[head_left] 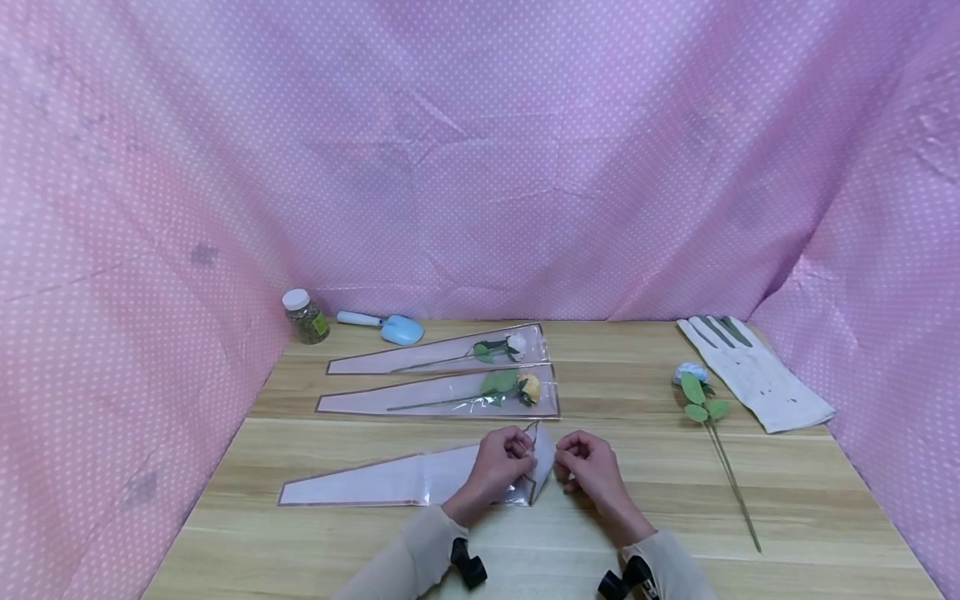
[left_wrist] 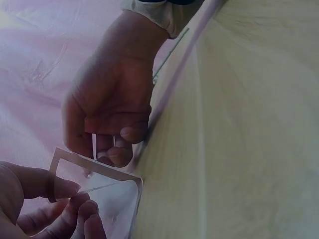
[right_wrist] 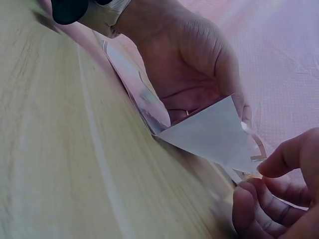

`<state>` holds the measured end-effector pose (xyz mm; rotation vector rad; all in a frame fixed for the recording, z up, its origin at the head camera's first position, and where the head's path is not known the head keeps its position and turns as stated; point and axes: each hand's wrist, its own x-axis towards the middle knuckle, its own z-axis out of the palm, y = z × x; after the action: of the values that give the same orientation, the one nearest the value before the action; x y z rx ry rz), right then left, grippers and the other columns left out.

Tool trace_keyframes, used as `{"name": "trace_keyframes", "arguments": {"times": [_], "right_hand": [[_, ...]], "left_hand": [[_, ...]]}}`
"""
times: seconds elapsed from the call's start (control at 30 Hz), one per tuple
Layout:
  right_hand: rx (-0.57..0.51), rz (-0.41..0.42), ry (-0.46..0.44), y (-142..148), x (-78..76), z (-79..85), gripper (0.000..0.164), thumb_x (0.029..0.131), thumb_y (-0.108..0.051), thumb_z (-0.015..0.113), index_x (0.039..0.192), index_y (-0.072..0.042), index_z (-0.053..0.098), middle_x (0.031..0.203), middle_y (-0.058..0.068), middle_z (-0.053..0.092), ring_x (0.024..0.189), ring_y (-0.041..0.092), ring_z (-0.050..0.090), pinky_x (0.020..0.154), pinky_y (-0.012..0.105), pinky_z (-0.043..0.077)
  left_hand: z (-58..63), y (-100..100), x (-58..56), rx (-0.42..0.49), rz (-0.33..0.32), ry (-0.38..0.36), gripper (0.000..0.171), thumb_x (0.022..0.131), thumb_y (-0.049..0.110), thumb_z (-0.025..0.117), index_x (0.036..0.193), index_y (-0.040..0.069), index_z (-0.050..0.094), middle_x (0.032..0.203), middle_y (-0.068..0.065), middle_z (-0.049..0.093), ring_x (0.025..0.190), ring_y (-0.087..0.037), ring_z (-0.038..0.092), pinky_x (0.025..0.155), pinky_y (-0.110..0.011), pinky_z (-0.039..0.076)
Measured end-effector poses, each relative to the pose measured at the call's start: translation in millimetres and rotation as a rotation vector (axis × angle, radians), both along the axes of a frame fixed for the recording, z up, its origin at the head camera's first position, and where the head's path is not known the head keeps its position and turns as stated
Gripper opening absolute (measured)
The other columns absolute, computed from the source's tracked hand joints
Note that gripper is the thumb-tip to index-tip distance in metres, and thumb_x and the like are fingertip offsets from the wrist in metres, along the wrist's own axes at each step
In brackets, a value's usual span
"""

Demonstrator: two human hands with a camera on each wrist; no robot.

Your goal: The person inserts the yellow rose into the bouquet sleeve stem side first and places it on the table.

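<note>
A long tapered flower sleeve (head_left: 375, 483), white with a brown border, lies nearest the person. Its wide end is lifted and folded open between the two hands. My left hand (head_left: 504, 458) pinches the sleeve's bordered mouth edge between thumb and fingers. Opposite it, my right hand (head_left: 592, 467) has thumb and forefinger together at the white flap (right_wrist: 214, 134), its other fingers curled. Behind the hands lie two similar sleeves: one holds a yellow rose (head_left: 529, 388), the other a white rose (head_left: 516, 347). To the right, a blue rose (head_left: 690, 373) with green leaves lies unwrapped.
At the back left stand a jar (head_left: 306, 318) with a white lid and a light blue hand trowel (head_left: 401, 330). White gloves (head_left: 757, 375) lie at the back right. Pink dotted cloth (head_left: 480, 167) hangs around the wooden table (head_left: 637, 375).
</note>
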<state>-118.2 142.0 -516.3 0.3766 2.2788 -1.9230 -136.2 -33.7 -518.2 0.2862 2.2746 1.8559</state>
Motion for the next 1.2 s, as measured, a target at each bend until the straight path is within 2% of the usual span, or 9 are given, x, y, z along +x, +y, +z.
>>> {"name": "trace_keyframes", "arguments": {"times": [0.13, 0.3, 0.43, 0.57, 0.67, 0.8, 0.9, 1.2], "right_hand": [[0.012, 0.017, 0.003, 0.1, -0.2, -1.7, 0.013, 0.085, 0.001, 0.065, 0.097, 0.005, 0.063, 0.073, 0.005, 0.063, 0.062, 0.015, 0.059, 0.046, 0.027, 0.050], [0.020, 0.036, 0.004, 0.9, -0.6, -3.5, 0.013, 0.085, 0.004, 0.064, 0.098, 0.004, 0.063, 0.074, 0.005, 0.064, 0.063, 0.015, 0.061, 0.047, 0.027, 0.051], [0.028, 0.036, -0.011, 1.4, -0.7, -3.1, 0.011, 0.087, 0.004, 0.063, 0.098, 0.003, 0.063, 0.076, 0.005, 0.063, 0.064, 0.016, 0.061, 0.049, 0.027, 0.052], [0.027, 0.032, -0.009, 2.0, -0.8, -2.9, 0.011, 0.087, 0.004, 0.062, 0.098, 0.003, 0.063, 0.076, 0.007, 0.063, 0.064, 0.016, 0.060, 0.049, 0.027, 0.052], [0.027, 0.027, -0.003, 2.1, -0.9, -2.2, 0.011, 0.087, 0.005, 0.061, 0.097, 0.004, 0.063, 0.075, 0.007, 0.063, 0.063, 0.016, 0.059, 0.048, 0.027, 0.051], [0.037, 0.022, -0.002, 3.4, -2.0, -2.7, 0.012, 0.085, 0.005, 0.062, 0.096, 0.003, 0.063, 0.075, 0.006, 0.063, 0.063, 0.016, 0.059, 0.048, 0.027, 0.052], [0.038, 0.018, 0.006, 5.1, -2.6, -2.9, 0.014, 0.083, 0.006, 0.062, 0.096, 0.003, 0.063, 0.075, 0.006, 0.063, 0.062, 0.015, 0.060, 0.048, 0.027, 0.052], [0.039, 0.033, 0.004, 11.4, -4.5, -0.7, 0.016, 0.081, 0.007, 0.062, 0.097, 0.005, 0.062, 0.076, 0.006, 0.063, 0.061, 0.015, 0.060, 0.048, 0.027, 0.052]], "left_hand": [[-3.0, 0.3, -0.2, -0.068, -0.023, 0.052, 0.019, 0.078, -0.005, 0.067, 0.096, 0.000, 0.063, 0.068, 0.004, 0.061, 0.057, -0.002, 0.052, 0.051, -0.018, 0.046], [-3.5, 0.8, -1.7, -0.137, -0.068, 0.147, 0.038, 0.080, -0.006, 0.063, 0.116, 0.003, 0.063, 0.072, -0.007, 0.063, 0.059, 0.000, 0.050, 0.054, -0.016, 0.043], [-3.3, 0.7, -4.5, -0.188, -0.095, 0.252, 0.048, 0.080, -0.009, 0.059, 0.125, 0.006, 0.062, 0.074, -0.012, 0.063, 0.061, 0.003, 0.048, 0.056, -0.014, 0.042], [-0.9, 0.2, -6.1, -0.231, -0.110, 0.326, 0.047, 0.081, -0.009, 0.057, 0.125, 0.006, 0.064, 0.073, -0.009, 0.062, 0.061, 0.003, 0.044, 0.057, -0.013, 0.039], [1.8, 0.4, -6.4, -0.252, -0.119, 0.357, 0.036, 0.081, -0.007, 0.057, 0.112, 0.005, 0.070, 0.066, -0.003, 0.055, 0.059, 0.003, 0.041, 0.056, -0.013, 0.035], [3.7, 1.8, -7.2, -0.256, -0.105, 0.364, 0.017, 0.082, -0.005, 0.060, 0.092, 0.002, 0.071, 0.065, -0.004, 0.057, 0.060, 0.003, 0.042, 0.057, -0.013, 0.037], [3.7, 2.7, -8.0, -0.247, -0.090, 0.360, 0.008, 0.083, -0.002, 0.063, 0.084, 0.001, 0.070, 0.070, -0.009, 0.066, 0.062, 0.003, 0.046, 0.058, -0.013, 0.042], [0.2, 2.6, -12.7, -0.245, -0.079, 0.257, 0.012, 0.086, 0.004, 0.067, 0.087, -0.001, 0.077, 0.081, -0.013, 0.076, 0.067, 0.003, 0.054, 0.063, -0.014, 0.047]]}}
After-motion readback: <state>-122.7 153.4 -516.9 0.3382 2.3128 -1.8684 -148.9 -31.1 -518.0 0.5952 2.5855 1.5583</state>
